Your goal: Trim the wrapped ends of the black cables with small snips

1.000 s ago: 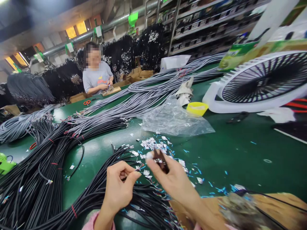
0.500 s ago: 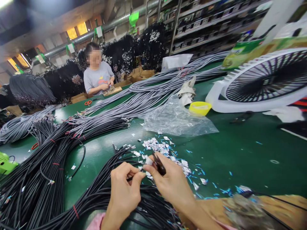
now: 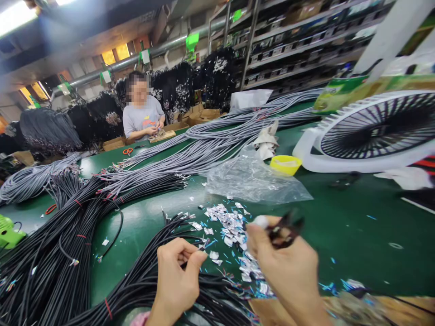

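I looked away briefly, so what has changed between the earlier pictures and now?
The right hand first closed in on the left hand, then swung away to the right, with the dark tool kept in its grasp. The left hand still pinches a black cable. The plastic bag and fan stayed put.

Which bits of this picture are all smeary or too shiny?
In the head view, the right hand and its dark tool look smeared; in the head view, the left hand looks sharper; also in the head view, the green table has pale glare, and the ceiling light glows white.
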### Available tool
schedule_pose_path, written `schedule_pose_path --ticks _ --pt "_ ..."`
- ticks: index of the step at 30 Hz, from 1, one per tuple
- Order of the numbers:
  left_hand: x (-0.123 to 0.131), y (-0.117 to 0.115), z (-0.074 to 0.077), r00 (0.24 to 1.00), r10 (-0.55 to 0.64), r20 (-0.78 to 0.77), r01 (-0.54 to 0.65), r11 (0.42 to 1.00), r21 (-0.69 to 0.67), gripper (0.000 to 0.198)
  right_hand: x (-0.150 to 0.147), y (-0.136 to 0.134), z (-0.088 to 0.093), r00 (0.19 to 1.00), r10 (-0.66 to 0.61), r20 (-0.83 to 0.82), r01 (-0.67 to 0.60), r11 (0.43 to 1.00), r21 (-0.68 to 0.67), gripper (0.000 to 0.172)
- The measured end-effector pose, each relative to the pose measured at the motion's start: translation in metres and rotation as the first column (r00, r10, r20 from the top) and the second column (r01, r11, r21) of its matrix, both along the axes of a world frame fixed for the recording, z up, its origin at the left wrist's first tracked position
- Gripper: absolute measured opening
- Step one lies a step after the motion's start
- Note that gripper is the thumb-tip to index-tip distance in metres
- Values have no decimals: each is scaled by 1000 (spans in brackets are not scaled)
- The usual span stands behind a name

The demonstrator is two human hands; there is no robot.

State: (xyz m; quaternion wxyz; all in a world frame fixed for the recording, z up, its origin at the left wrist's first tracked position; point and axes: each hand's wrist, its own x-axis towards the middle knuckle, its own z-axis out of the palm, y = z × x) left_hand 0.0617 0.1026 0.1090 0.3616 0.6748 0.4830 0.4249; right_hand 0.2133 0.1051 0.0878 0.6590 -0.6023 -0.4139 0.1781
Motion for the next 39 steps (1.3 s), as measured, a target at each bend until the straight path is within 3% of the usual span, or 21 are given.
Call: schedule_pose_path --ticks 2,4,9,13,15,19,22,24,29,32,35,37,39 --pt "0 0 0 1000 12 16 -13 999 32 21 -4 0 5 964 261 -46 -263 964 -43 34" --pt "0 -1 0 1000 27 -11 -26 995 98 22 -11 -2 12 879 471 -71 -476 874 -98 35" --pt "0 -3 -1 993 47 -110 -16 962 273 21 -21 -8 19 805 513 -298 -565 816 -124 35" --pt "1 0 0 997 20 -80 3 962 272 19 -23 -10 14 570 610 -550 -739 673 -20 46" --pt "2 2 1 1000 -5 -31 10 986 168 18 -24 -8 10 605 621 -499 -717 697 -4 45" --pt "2 5 1 996 -27 80 31 999 -45 21 -17 0 -2 865 422 -271 -440 898 -7 44" --pt "-1 6 2 991 -11 137 26 994 -108 21 -8 6 -9 898 333 -288 -340 940 26 46" --pt "-2 6 2 988 -3 153 21 992 -122 22 -7 7 -8 892 361 -274 -367 930 29 44" --pt "0 4 1 997 -17 74 20 999 -43 22 -17 2 4 825 548 -142 -558 829 -45 40" --pt "1 3 0 1000 2 -6 -2 999 44 20 -20 -1 7 727 630 -273 -666 744 -58 44" --pt "0 4 -1 1000 -16 5 16 999 32 19 -20 -3 6 595 690 -412 -761 648 -13 45" --pt "0 5 -2 999 -44 27 44 999 -15 19 -20 -3 5 684 676 -274 -707 707 -19 39" --pt "0 5 -2 998 -54 15 54 998 -32 22 -21 -3 4 830 558 -3 -558 830 -11 33"
